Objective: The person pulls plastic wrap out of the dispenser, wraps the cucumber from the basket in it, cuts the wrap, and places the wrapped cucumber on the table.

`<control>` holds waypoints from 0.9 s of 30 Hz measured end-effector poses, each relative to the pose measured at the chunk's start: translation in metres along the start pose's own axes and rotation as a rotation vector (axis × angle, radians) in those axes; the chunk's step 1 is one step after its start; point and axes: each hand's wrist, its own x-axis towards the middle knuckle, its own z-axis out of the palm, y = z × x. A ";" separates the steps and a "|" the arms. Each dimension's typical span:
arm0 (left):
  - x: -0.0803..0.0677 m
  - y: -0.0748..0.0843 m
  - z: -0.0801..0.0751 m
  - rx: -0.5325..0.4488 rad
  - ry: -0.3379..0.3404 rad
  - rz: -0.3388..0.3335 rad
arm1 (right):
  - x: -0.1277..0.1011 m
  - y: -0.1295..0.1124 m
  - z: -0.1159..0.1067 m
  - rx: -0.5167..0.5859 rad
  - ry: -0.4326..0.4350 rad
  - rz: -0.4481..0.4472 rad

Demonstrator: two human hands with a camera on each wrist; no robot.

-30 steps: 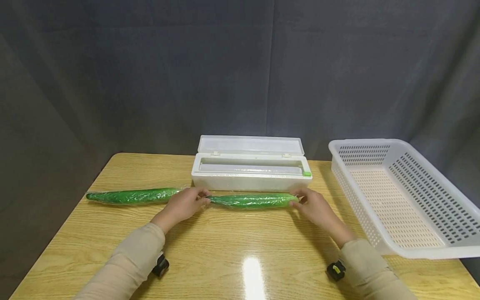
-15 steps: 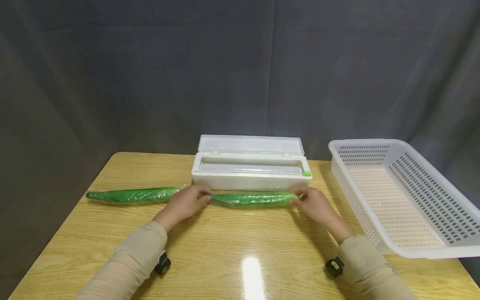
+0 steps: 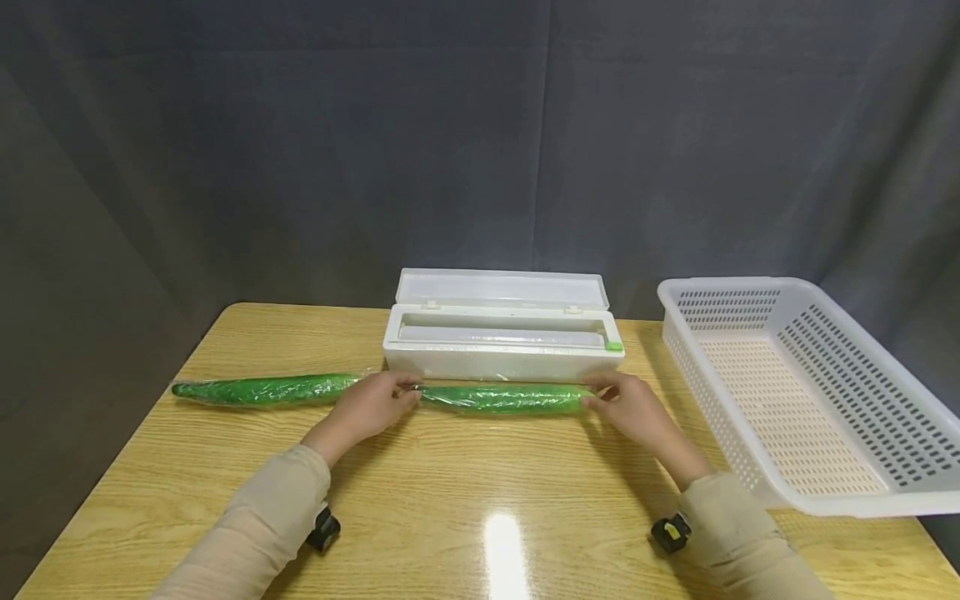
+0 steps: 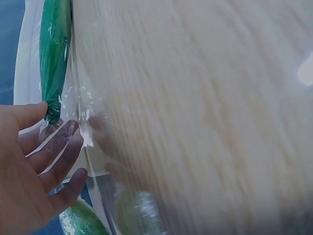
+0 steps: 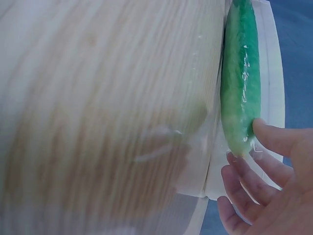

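A cucumber (image 3: 502, 399) in clear plastic film lies crosswise on the table in the head view, in front of the white film dispenser. My left hand (image 3: 372, 410) holds its dark, narrow left end. In the left wrist view the thumb (image 4: 33, 113) sits at the tip, with loose film (image 4: 55, 134) over the fingers. At the pale right end my right hand (image 3: 628, 414) pinches the cucumber between thumb and fingers. The right wrist view shows that thumb (image 5: 268, 134) against the side and the fingertips beneath the rounded end. A second wrapped cucumber (image 3: 266, 391) lies left of my left hand.
The white film dispenser (image 3: 504, 363) stands behind the cucumber with its lid (image 3: 501, 288) raised, a film roll (image 3: 501, 336) inside and a green slider (image 3: 613, 347) at its right. A white perforated basket (image 3: 708, 417) stands on the right. Dark cloth (image 3: 480, 150) hangs behind the table.
The fingers of both hands shift slightly at the cucumber's ends, and the glints on its film change as it turns a little in place. The second cucumber and dispenser stay put.
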 end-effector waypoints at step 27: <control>-0.017 0.003 -0.017 0.062 0.104 0.006 | -0.005 0.002 -0.016 0.179 0.329 -0.042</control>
